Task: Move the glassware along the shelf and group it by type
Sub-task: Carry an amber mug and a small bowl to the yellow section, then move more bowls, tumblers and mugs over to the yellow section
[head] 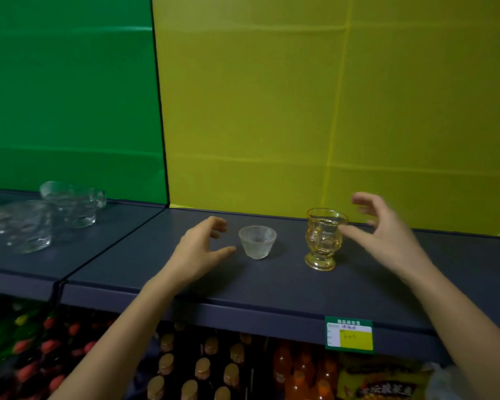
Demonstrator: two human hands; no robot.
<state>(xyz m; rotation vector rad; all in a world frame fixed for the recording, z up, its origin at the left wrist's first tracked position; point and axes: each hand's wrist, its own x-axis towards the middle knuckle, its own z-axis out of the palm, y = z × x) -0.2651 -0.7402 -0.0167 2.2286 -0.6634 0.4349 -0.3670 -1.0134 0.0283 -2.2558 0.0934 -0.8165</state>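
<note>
Clear mugs (45,215): bunched at the shelf's (272,284) far left.
Left hand (198,249): spread, empty, small cup (257,241) just to its right.
Right hand (387,235): spread, empty, amber goblet (324,239) upright just left of it, mid-shelf.
</note>
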